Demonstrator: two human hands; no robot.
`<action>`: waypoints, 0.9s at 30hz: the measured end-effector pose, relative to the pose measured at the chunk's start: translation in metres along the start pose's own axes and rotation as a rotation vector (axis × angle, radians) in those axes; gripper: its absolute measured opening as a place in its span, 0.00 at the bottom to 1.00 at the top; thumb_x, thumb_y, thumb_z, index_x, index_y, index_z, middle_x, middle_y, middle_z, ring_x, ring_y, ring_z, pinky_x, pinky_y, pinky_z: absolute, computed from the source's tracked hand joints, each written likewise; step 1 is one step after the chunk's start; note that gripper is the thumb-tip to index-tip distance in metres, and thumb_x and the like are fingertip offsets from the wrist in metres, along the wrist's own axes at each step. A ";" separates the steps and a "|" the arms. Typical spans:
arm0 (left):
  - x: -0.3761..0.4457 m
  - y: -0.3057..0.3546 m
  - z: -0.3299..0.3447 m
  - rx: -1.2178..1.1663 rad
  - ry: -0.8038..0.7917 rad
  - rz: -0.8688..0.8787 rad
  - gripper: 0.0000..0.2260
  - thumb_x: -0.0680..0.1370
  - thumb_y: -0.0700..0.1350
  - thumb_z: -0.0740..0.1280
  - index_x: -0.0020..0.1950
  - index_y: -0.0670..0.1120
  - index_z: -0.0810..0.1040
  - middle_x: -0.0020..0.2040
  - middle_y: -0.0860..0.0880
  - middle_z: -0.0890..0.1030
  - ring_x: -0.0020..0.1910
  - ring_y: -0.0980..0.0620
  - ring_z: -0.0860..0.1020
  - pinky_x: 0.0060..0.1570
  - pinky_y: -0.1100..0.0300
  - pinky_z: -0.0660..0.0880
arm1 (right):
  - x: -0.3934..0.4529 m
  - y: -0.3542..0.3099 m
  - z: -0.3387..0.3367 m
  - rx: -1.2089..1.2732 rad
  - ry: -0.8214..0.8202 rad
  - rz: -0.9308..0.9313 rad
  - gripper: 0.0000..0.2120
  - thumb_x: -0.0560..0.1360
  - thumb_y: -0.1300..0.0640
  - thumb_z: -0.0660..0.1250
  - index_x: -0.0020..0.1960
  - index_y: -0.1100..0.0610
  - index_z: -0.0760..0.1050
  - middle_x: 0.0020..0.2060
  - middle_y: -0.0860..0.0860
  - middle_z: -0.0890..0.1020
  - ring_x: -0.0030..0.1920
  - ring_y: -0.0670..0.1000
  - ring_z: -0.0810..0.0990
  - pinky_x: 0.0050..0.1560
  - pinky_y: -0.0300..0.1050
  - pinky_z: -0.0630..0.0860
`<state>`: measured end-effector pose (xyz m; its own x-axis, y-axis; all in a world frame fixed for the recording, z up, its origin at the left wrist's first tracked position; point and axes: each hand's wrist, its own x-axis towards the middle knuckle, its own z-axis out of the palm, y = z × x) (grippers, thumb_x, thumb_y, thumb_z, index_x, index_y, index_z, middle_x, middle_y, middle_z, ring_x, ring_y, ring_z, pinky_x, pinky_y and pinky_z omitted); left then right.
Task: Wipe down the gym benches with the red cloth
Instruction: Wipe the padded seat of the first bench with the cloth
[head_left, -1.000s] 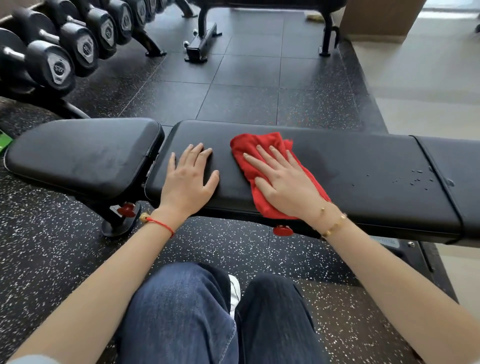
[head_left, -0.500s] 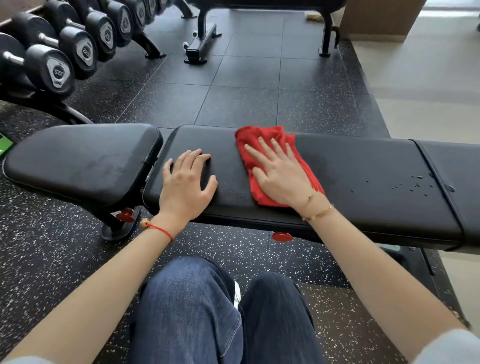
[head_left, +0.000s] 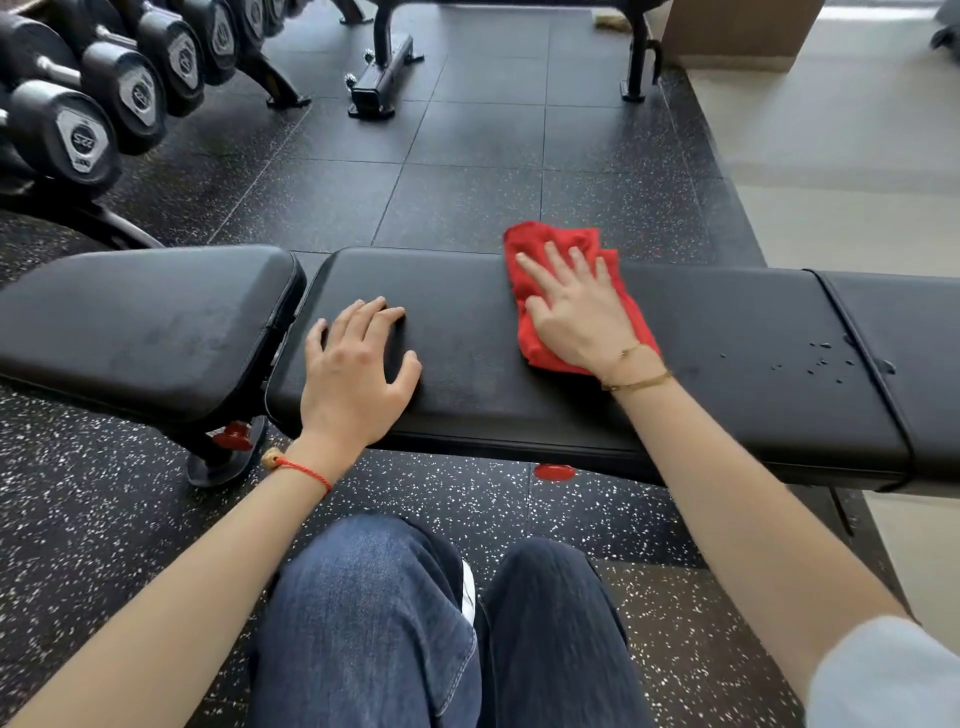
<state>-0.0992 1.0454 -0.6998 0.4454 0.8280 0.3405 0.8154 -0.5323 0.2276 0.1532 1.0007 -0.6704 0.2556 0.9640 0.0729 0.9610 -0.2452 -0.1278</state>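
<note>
Black bench pad (head_left: 467, 364), mid-wipe — flat-fingered right hand (head_left: 576, 317) presses red cloth (head_left: 535, 343); left hand (head_left: 353, 374) braces, fingers spread. Next, probably rightward — droplets (head_left: 826, 361) remain.

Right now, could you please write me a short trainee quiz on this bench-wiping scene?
1. True or false: the right hand lies flat on the red cloth.
2. Where are the water droplets on the bench pad?
A. under the left hand
B. to the right of the cloth
C. on the seat pad at far left
3. Fill in: the left hand rests on the pad beside the gap to the ____ pad.

Key
1. True
2. B
3. Seat pad; its fingers hold nothing.
</note>
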 end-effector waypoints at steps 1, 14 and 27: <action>0.000 0.000 0.000 -0.005 -0.001 0.000 0.25 0.76 0.58 0.56 0.70 0.49 0.73 0.73 0.49 0.72 0.75 0.50 0.66 0.75 0.43 0.57 | -0.008 -0.013 0.002 0.010 0.001 -0.059 0.27 0.81 0.50 0.54 0.79 0.45 0.54 0.79 0.53 0.53 0.79 0.58 0.51 0.77 0.56 0.43; 0.000 -0.003 0.000 -0.014 0.001 0.010 0.24 0.77 0.56 0.57 0.70 0.50 0.73 0.74 0.49 0.72 0.75 0.50 0.66 0.75 0.44 0.57 | -0.033 0.041 -0.009 0.049 -0.029 0.052 0.26 0.82 0.49 0.53 0.78 0.42 0.52 0.79 0.50 0.51 0.79 0.56 0.48 0.77 0.58 0.38; -0.001 -0.001 -0.005 -0.031 -0.017 0.008 0.24 0.77 0.55 0.57 0.71 0.49 0.72 0.75 0.49 0.71 0.76 0.50 0.65 0.76 0.44 0.56 | -0.060 0.021 -0.005 0.120 -0.003 -0.187 0.26 0.82 0.54 0.55 0.78 0.46 0.55 0.79 0.51 0.56 0.79 0.53 0.52 0.78 0.50 0.41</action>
<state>-0.1029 1.0442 -0.6959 0.4582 0.8267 0.3266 0.8002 -0.5436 0.2534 0.1584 0.9368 -0.6730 0.0741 0.9919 0.1031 0.9721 -0.0488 -0.2294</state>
